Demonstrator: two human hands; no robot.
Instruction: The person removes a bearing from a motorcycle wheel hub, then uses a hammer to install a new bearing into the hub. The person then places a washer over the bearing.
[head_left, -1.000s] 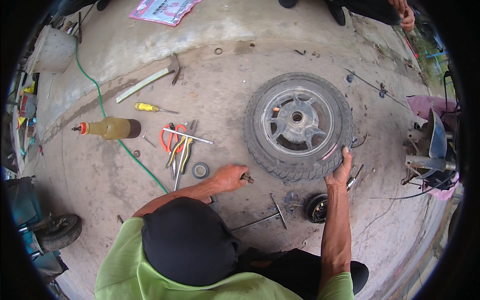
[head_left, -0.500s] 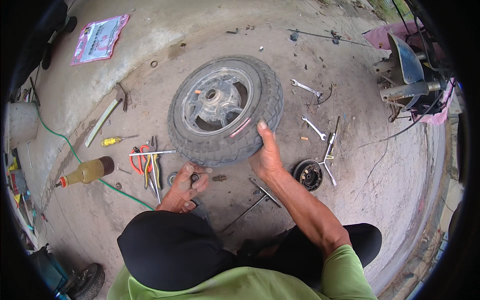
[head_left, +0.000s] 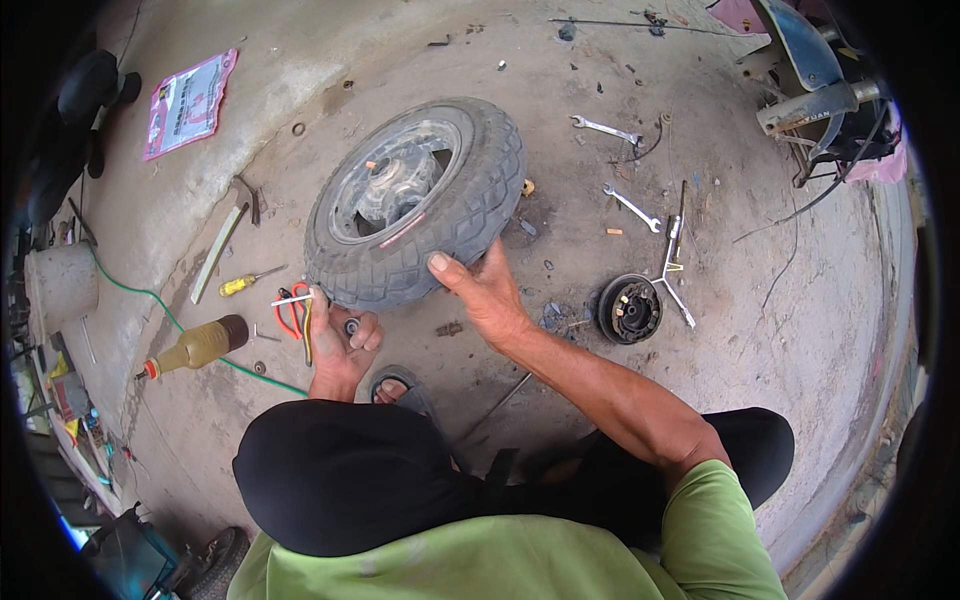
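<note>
A scooter wheel with a black knobbly tyre and a dusty metal rim is tilted up off the concrete ahead of me. My right hand grips the tyre's near right side, thumb on top. Just below the tyre's near left edge, my left hand is turned palm up, its curled fingers around a small ring-shaped metal part. Beside that thumb are pliers with red handles and a thin metal bar. My hand partly hides these tools.
A round black brake drum part, a Y-shaped wrench and two spanners lie to the right. At left are a yellow screwdriver, an oil bottle, a hammer and a green hose. Vehicle parts stand far right.
The wheel has shifted left and tipped more steeply, its tread turned toward me. My right hand has moved left with it. My left hand has moved left, still holding the ring-shaped part.
</note>
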